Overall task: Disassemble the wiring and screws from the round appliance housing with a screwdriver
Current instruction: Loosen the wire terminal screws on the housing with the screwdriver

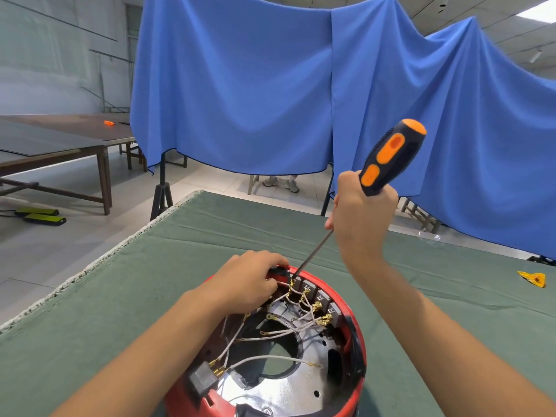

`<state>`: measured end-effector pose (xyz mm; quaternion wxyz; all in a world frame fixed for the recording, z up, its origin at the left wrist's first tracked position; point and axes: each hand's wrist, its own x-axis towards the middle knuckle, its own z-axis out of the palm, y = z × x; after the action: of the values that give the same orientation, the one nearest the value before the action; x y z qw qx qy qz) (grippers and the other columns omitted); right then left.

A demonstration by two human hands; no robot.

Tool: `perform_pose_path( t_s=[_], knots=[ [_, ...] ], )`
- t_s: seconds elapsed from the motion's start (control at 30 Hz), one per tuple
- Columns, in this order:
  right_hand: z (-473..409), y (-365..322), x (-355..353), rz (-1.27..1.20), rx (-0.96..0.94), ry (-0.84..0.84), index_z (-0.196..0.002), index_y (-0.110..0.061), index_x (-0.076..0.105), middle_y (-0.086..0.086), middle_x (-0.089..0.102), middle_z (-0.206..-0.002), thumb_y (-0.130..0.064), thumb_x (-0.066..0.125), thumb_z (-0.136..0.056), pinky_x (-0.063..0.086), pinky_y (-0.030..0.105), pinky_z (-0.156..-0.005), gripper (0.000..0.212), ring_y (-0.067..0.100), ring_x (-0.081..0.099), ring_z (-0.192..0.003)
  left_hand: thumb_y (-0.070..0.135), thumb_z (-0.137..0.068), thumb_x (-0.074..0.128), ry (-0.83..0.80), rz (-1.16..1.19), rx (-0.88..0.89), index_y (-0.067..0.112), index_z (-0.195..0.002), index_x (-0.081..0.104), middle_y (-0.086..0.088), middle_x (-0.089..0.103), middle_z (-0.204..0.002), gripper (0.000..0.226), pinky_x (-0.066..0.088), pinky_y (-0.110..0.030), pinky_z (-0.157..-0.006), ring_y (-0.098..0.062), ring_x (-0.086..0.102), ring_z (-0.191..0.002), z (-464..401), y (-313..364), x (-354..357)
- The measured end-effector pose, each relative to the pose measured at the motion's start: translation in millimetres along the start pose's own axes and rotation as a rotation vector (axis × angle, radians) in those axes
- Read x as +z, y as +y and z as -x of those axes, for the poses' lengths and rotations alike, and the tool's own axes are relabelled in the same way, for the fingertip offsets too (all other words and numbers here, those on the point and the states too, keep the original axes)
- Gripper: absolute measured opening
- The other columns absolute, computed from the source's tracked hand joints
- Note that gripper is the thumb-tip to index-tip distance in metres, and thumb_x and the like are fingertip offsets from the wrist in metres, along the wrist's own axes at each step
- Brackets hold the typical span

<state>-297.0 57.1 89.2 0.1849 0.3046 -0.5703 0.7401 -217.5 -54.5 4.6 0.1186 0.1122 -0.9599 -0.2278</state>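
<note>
Several white wires with brass terminals (pixel 288 328) are lying loose inside the round red appliance housing (pixel 356 350) on the green cloth-covered table (pixel 90 326), so the job looks partly done. The left hand (pixel 249 279) is curling over the housing's far rim, steadying it. Just right of that grip, the black-and-orange-handled screwdriver (pixel 388 158), clasped in the right hand (pixel 361 218), is meeting the first of the terminals still attached (pixel 313 302).
</note>
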Motion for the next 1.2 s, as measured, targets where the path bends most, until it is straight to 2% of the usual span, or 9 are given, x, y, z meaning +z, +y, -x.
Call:
perform_pose_path(
  t_s=[0.07,0.17,0.33,0.43,0.6,0.73,0.93,1.1,1.2],
  knots=[
    [-11,5,0,0.025,0.056,0.024,-0.058,0.009,0.036,0.014,0.032,-0.053,-0.014,0.05,-0.071,0.03,0.021,-0.033,0.031,0.023,0.032,-0.038,0.015,-0.09,0.047,0.004,0.001,0.004,0.03,-0.132,0.05,0.007,0.055,-0.132,0.045,0.035,-0.037,-0.105,-0.015,0.047,-0.122,0,0,0],
    [-23,12,2,0.049,0.112,0.055,-0.057,-0.007,0.04,0.011,0.031,-0.055,-0.011,0.051,-0.077,0.031,0.019,-0.034,0.022,0.024,0.029,-0.045,0.015,-0.091,0.046,0.006,0.007,0.003,0.03,-0.133,0.05,0.007,0.054,-0.133,0.045,0.034,-0.037,-0.105,-0.015,0.046,-0.123,0,0,0],
    [-37,23,13,0.081,0.2,0.092,-0.056,-0.016,0.028,0.0,0.024,-0.047,-0.011,0.051,-0.077,0.03,0.03,-0.044,0.032,0.019,0.023,-0.044,0.015,-0.091,0.046,-0.001,0.002,0.001,0.029,-0.134,0.048,0.006,0.053,-0.135,0.045,0.034,-0.038,-0.106,-0.016,0.045,-0.124,0,-1,0],
    [-45,31,11,0.109,0.259,0.151,-0.054,-0.016,0.029,-0.007,0.028,-0.039,-0.014,0.051,-0.077,0.029,0.02,-0.037,0.032,0.018,0.027,-0.04,0.015,-0.091,0.046,0.001,-0.001,0.003,0.029,-0.134,0.049,0.005,0.053,-0.134,0.045,0.035,-0.037,-0.105,-0.016,0.045,-0.124,0,-1,0],
    [-49,40,-8,0.072,0.368,0.275,-0.059,-0.013,0.039,0.004,0.037,-0.053,-0.015,0.053,-0.077,0.032,0.016,-0.032,0.023,0.025,0.039,-0.047,0.015,-0.091,0.046,-0.002,-0.002,-0.001,0.029,-0.134,0.049,0.005,0.054,-0.133,0.045,0.035,-0.038,-0.105,-0.017,0.047,-0.123,0,0,0],
    [-32,32,-19,-0.029,0.276,0.243,-0.053,-0.012,0.041,-0.001,0.037,-0.04,-0.018,0.053,-0.07,0.03,0.017,-0.035,0.022,0.019,0.036,-0.03,0.014,-0.091,0.046,-0.006,0.006,-0.003,0.029,-0.133,0.05,0.006,0.055,-0.132,0.045,0.036,-0.038,-0.104,-0.016,0.048,-0.121,1,1,-1],
    [0,10,-18,-0.086,0.027,0.104,-0.052,-0.002,0.042,-0.002,0.037,-0.036,-0.015,0.053,-0.072,0.033,0.019,-0.035,0.026,0.02,0.041,-0.027,0.014,-0.09,0.046,-0.009,-0.002,-0.003,0.029,-0.134,0.049,0.005,0.055,-0.133,0.046,0.035,-0.038,-0.105,-0.016,0.047,-0.122,2,2,-1],
    [15,-1,-11,-0.05,-0.066,0.025,-0.055,0.008,0.035,0.027,0.029,-0.044,-0.011,0.054,-0.074,0.033,0.019,-0.035,0.034,0.021,0.041,-0.028,0.014,-0.09,0.046,-0.005,-0.012,-0.004,0.03,-0.133,0.049,0.006,0.054,-0.134,0.046,0.035,-0.037,-0.105,-0.016,0.047,-0.123,2,2,-1],
    [18,-4,-10,-0.013,-0.104,-0.012,-0.055,0.009,0.033,0.032,0.03,-0.047,-0.01,0.054,-0.074,0.032,0.026,-0.033,0.034,0.025,0.041,-0.029,0.015,-0.09,0.046,-0.004,-0.009,0.0,0.03,-0.133,0.049,0.006,0.054,-0.134,0.046,0.035,-0.037,-0.105,-0.016,0.047,-0.123,1,2,-1]
  ],
)
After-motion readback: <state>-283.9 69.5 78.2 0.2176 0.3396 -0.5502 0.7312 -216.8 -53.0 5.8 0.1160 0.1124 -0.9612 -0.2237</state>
